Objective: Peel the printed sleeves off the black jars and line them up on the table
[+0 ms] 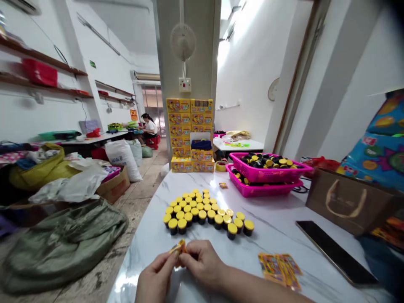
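Observation:
Near the front of the white marbled table, my left hand [157, 275] and my right hand [202, 261] meet at a small yellow-orange printed wrapper [179, 247]. Thumb and fingers of both hands pinch it; whether anything is inside it cannot be seen. Beyond them stands a cluster of small black tubs with yellow lids [193, 205], upright and close together. To the right of my right forearm lies a loose pile of flat yellow-orange printed wrappers [279, 269]. One more small wrapper [223, 185] rests behind the tubs.
Two stacked pink baskets [267, 191] hold more tubs at the back right. Yellow printed boxes [179, 164] are stacked against the pillar, beside a tape roll [220, 166]. A dark phone [336, 252] and a brown paper bag [350, 206] sit right. A person [150, 127] sits far off.

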A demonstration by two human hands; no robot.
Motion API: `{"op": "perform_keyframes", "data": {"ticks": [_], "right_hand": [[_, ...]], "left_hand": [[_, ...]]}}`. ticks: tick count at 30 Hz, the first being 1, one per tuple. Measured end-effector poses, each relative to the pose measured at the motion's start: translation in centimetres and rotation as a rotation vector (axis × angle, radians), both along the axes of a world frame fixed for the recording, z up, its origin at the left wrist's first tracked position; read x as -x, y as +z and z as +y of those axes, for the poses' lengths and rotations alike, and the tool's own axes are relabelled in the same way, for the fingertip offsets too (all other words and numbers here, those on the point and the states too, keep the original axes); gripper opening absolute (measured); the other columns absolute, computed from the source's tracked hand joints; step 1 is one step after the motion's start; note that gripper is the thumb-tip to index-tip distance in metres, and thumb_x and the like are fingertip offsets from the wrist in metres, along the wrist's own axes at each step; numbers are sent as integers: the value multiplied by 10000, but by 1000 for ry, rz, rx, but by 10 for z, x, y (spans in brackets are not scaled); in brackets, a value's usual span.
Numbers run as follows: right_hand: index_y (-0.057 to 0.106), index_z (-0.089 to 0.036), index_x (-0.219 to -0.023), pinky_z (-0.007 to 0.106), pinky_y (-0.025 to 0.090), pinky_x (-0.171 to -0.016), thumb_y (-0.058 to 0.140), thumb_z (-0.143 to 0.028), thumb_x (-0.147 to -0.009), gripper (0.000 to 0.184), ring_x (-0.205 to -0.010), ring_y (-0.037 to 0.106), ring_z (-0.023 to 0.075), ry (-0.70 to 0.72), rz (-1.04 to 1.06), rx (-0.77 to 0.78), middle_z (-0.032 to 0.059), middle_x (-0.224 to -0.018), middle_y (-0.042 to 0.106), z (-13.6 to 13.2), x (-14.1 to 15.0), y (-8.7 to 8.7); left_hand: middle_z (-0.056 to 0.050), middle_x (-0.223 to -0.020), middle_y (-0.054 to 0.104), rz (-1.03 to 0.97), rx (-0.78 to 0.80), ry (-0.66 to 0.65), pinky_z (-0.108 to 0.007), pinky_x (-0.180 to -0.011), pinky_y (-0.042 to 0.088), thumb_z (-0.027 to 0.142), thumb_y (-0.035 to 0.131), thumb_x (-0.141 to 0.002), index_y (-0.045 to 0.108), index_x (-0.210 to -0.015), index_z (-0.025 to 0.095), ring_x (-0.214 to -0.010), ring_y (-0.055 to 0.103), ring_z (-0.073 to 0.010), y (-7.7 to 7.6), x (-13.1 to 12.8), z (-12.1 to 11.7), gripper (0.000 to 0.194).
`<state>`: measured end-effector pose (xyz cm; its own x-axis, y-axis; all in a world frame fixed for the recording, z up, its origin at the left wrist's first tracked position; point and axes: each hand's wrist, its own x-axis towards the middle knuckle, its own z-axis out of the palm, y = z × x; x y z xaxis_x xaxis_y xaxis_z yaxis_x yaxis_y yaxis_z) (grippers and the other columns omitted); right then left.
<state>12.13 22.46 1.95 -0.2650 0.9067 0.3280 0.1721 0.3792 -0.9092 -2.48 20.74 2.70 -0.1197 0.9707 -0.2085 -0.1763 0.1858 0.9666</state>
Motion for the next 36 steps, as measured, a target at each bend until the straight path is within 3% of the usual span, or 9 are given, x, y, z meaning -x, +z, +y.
{"op": "perform_keyframes", "data": {"ticks": [6, 10, 14, 15, 19, 24, 27, 30, 36], "right_hand": [[725, -149, -711, 239, 451, -575, 551, -409, -930, 382, -579, 556, 126, 41, -86, -19, 12, -611, 632, -1, -8, 0], [753, -183, -1004, 396, 516, -851, 622, -397, -892, 275, -919, 620, 238, -251, -291, -449, 111, -954, 690, 20, -19, 13], [672, -227, -1231, 539, 384, -1071, 700, -267, -815, 418, -1267, 472, 346, -374, -682, -687, 153, -1319, 577, 41, -19, 19], [675, -231, -1212, 538, 376, -1079, 707, -245, -802, 411, -1277, 467, 349, -368, -750, -705, 143, -1328, 580, 44, -17, 16], [666, -232, -1138, 462, 430, -1030, 661, -203, -819, 320, -1180, 551, 301, -379, -806, -735, 86, -1124, 694, 53, -6, 0], [640, -209, -1071, 470, 395, -1049, 671, -223, -821, 252, -1270, 505, 319, -400, -802, -756, 94, -1341, 627, 56, -1, -7], [630, -204, -1049, 440, 397, -1027, 614, -172, -878, 175, -1248, 528, 295, -365, -810, -760, 83, -1198, 700, 52, -2, -4], [636, -214, -966, 413, 394, -1011, 523, -155, -957, 129, -1216, 544, 264, -318, -818, -790, 68, -1028, 728, 48, -3, -4], [649, -202, -1066, 436, 461, -967, 546, -179, -921, 179, -1095, 603, 265, -286, -564, -721, 101, -1062, 715, 39, -13, 0]], "left_hand": [[49, -423, 498, -212, 86, -18, -134, -354, 189, 492, 890, -535, 744, -763, 122, -372, 333, -29, 5, 4, -10, 459], [43, -485, 561, -285, 77, 6, -133, -321, 146, 501, 887, -533, 679, -733, 125, -326, 308, -6, 8, 6, -11, 474], [5, -598, 646, -319, 89, -33, -114, -334, 196, 445, 902, -544, 705, -837, 120, -367, 350, -1, 3, 11, -9, 479], [-10, -635, 669, -326, 97, -56, -106, -345, 204, 427, 903, -552, 710, -876, 126, -386, 373, -4, 0, 14, -8, 483], [62, -396, 485, -324, 218, -127, -131, -306, 96, 455, 916, -473, 660, -719, 144, -288, 222, -8, -13, 21, 6, 471], [35, -593, 602, -438, 103, -82, -104, -293, 179, 303, 869, -615, 659, -818, 134, -346, 342, -8, 6, 13, 21, 337], [35, -625, 586, -508, 107, -58, -94, -279, 178, 198, 776, -738, 641, -811, 107, -360, 357, -3, 18, 6, 30, 178], [37, -671, 580, -603, 113, -29, -85, -293, 210, 103, 724, -772, 605, -795, 114, -384, 372, 1, 18, 4, 37, 122], [19, -712, 604, -621, 79, -89, -80, -305, 199, 130, 789, -711, 606, -796, 98, -411, 356, 10, 7, 7, 34, 205]]}}
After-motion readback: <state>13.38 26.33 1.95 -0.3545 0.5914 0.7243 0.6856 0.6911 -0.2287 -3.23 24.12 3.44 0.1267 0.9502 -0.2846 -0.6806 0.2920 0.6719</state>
